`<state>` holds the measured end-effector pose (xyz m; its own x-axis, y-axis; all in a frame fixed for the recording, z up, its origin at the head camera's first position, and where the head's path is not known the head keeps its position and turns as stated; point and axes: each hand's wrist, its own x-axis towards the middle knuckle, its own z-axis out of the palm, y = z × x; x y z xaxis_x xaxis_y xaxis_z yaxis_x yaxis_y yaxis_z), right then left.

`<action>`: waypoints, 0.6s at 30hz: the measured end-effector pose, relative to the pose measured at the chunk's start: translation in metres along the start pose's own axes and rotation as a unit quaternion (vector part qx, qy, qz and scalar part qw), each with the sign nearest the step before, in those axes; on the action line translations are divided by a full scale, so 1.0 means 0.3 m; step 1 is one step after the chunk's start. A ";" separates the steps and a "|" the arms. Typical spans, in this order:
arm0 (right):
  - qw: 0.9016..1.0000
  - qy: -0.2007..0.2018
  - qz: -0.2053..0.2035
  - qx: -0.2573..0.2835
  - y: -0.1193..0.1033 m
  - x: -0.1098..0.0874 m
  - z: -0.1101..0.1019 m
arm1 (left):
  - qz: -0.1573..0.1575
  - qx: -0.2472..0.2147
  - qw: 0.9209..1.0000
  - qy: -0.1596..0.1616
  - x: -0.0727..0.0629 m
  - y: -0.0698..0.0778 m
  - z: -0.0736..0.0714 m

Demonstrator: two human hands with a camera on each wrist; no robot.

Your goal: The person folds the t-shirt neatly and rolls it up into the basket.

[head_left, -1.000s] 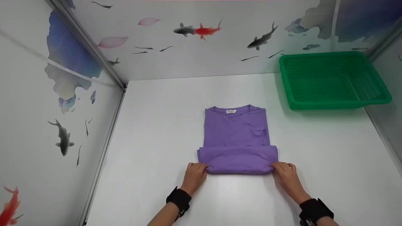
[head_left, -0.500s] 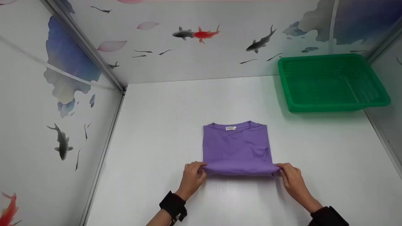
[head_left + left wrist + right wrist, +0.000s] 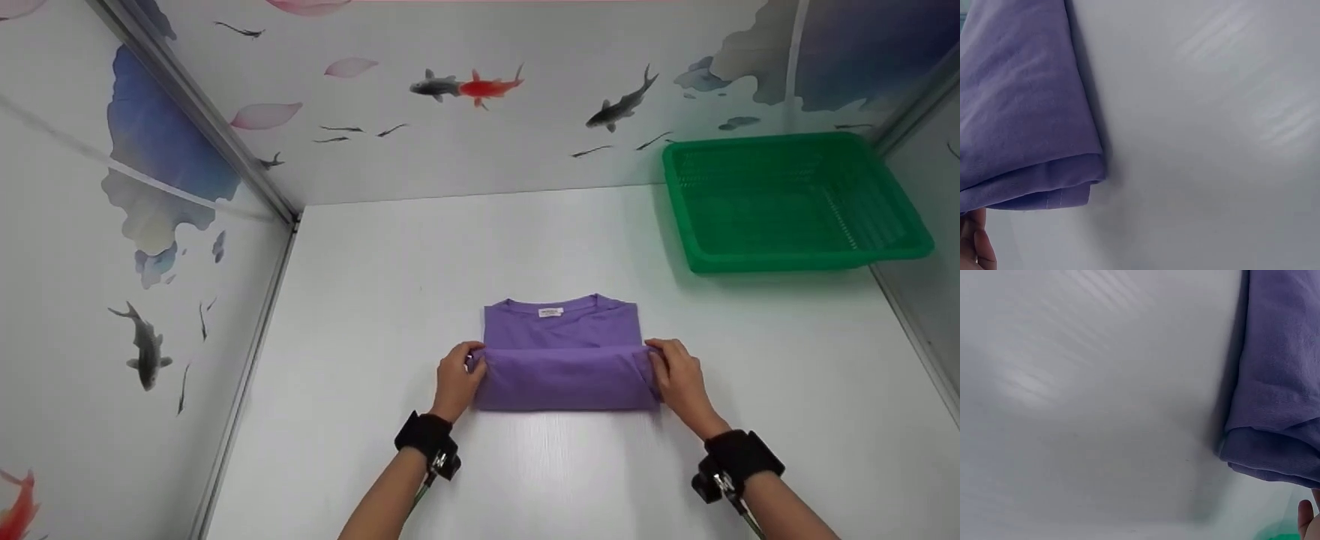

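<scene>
A purple T-shirt (image 3: 567,381) lies on the white table, its lower part folded up over the front. Above the fold the neckline shows with a white label (image 3: 550,312). My left hand (image 3: 459,381) grips the left end of the folded edge between thumb and fingers. At the opposite end, my right hand (image 3: 679,384) holds the same edge. Layered cloth shows at the T-shirt's side (image 3: 1033,112) in the left wrist view, with a few fingers at the lower left. The right wrist view shows the other side (image 3: 1280,382), with part of the hand at the corner.
A green plastic basket (image 3: 799,262) stands at the back right of the white table (image 3: 375,300). Walls printed with fish and petals (image 3: 266,115) border the table at the left, back and right. Black straps with cameras (image 3: 426,435) sit on both wrists.
The bottom fold has been rolled up again toward the neckline, so less of the front shows and the pocket is covered. The T-shirt first slid toward me; both hands then moved away from me.
</scene>
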<state>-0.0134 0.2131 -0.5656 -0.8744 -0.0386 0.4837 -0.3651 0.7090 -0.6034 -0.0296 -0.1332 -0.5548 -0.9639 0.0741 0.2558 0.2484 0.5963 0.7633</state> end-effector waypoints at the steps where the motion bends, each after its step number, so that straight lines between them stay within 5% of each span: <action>1: 1.000 -0.006 0.008 -0.004 0.006 0.011 0.010 | -0.016 0.002 1.000 -0.006 0.012 -0.008 0.006; 7: 0.991 -0.087 0.090 -0.040 0.033 0.064 0.058 | -0.083 0.036 0.995 -0.043 0.068 -0.046 0.048; 11: 0.979 -0.136 0.134 -0.070 0.043 0.079 0.077 | -0.085 0.090 0.991 -0.049 0.085 -0.060 0.083; 18: 0.972 -0.155 0.143 -0.106 0.052 0.098 0.090 | -0.076 0.129 0.988 -0.027 0.089 -0.076 0.110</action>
<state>-0.0535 0.2041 -0.5778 -0.9967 -0.0058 0.0811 -0.0476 0.8503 -0.5242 -0.0642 -0.1184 -0.5849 -0.9936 0.0065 0.1128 0.0746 0.7876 0.6116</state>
